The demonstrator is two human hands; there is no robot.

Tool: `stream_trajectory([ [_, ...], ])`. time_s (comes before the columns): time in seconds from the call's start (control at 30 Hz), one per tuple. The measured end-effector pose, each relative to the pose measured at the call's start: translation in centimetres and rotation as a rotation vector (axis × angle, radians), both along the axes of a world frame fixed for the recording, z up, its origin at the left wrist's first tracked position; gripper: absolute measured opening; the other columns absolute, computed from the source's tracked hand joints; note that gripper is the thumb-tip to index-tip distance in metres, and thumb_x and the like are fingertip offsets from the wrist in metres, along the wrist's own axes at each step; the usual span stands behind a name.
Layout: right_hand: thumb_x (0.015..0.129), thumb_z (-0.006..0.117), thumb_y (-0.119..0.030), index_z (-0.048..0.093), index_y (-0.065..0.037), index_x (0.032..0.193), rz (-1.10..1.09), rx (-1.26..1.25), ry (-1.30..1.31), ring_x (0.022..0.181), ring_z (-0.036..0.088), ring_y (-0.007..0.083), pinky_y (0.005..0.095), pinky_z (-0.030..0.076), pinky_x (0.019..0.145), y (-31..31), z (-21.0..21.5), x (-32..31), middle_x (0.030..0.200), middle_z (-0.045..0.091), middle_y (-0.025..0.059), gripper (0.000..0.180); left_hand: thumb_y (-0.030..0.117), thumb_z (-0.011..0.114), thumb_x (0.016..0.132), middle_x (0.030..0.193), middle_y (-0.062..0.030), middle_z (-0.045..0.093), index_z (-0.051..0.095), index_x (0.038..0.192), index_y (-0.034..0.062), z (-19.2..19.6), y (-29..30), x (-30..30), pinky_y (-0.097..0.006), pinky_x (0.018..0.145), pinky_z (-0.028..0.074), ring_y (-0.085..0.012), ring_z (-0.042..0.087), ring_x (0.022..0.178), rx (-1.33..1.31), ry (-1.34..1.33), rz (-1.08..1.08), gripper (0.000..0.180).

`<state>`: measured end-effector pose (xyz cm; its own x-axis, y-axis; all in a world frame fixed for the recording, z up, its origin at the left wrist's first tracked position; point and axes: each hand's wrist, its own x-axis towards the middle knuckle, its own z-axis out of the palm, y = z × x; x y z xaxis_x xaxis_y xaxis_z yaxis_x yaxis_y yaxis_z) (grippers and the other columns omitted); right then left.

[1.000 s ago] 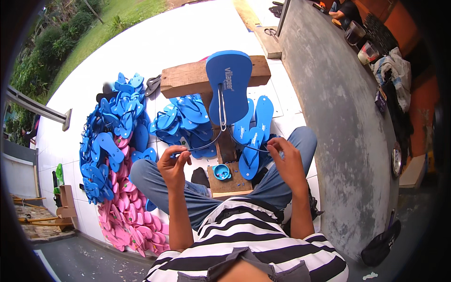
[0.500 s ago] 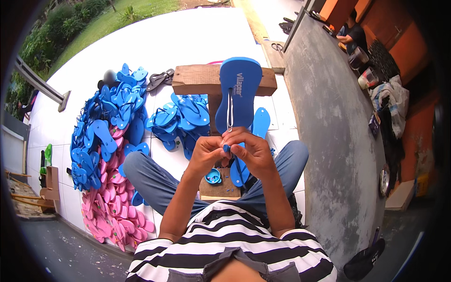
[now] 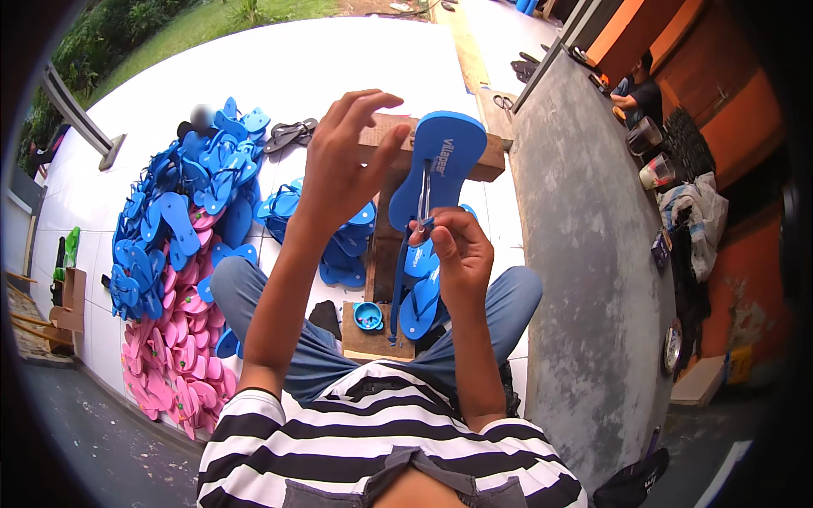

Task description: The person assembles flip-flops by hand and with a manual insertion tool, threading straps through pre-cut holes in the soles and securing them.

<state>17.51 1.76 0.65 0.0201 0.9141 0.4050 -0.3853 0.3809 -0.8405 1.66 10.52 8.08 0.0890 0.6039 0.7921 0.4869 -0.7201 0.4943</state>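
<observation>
A blue flip-flop sole stands upright against a wooden T-shaped stand. A slim, shiny two-legged metal tool runs down from a hole in the sole. My right hand pinches the blue flip-flop strap at the tool's lower end; one strap leg dangles below, toward the wooden block. My left hand is raised left of the sole, fingers spread, with nothing in it. Between my knees, a small blue bowl with small bits in it sits on a wooden block.
Blue flip-flops and pink flip-flops are heaped on the white tiles at left. More blue ones lie by the stand. A dark pair rests behind. Scissors lie at the far right; a person sits beyond.
My left hand has let go at the strap and risen up and left, its fingers opening. My right hand stays at the tool's end, now with a strap leg hanging lower left.
</observation>
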Motion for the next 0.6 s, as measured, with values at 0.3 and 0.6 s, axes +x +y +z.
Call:
stream_trajectory([
  [0.3, 0.091, 0.07, -0.013, 0.063, 0.0, 0.097, 0.114, -0.036, -0.122, 0.07, 0.053, 0.0054, 0.0192, 0.041, 0.06, 0.5, -0.2, 1.9, 0.084, 0.06, 0.0008, 0.016, 0.027, 0.064, 0.091, 0.083, -0.0109, 0.069, 0.067, 0.115, 0.0027, 1.1, 1.6, 0.5, -0.032, 0.07, 0.05, -0.0179, 0.063, 0.071, -0.474, 0.279, -0.189, 0.034],
  [0.6, 0.092, 0.07, -0.023, 0.062, -0.002, 0.092, 0.222, -0.229, 0.002, 0.057, 0.04, 0.0054, 0.0215, 0.032, 0.052, 3.4, -0.7, 2.3, 0.072, 0.054, -0.0021, 0.022, 0.023, 0.066, 0.089, 0.082, -0.0122, 0.069, 0.068, 0.105, 0.0005, 0.2, 1.6, 0.9, -0.032, 0.067, 0.051, -0.0169, 0.065, 0.07, -0.346, 0.206, -0.174, 0.027],
])
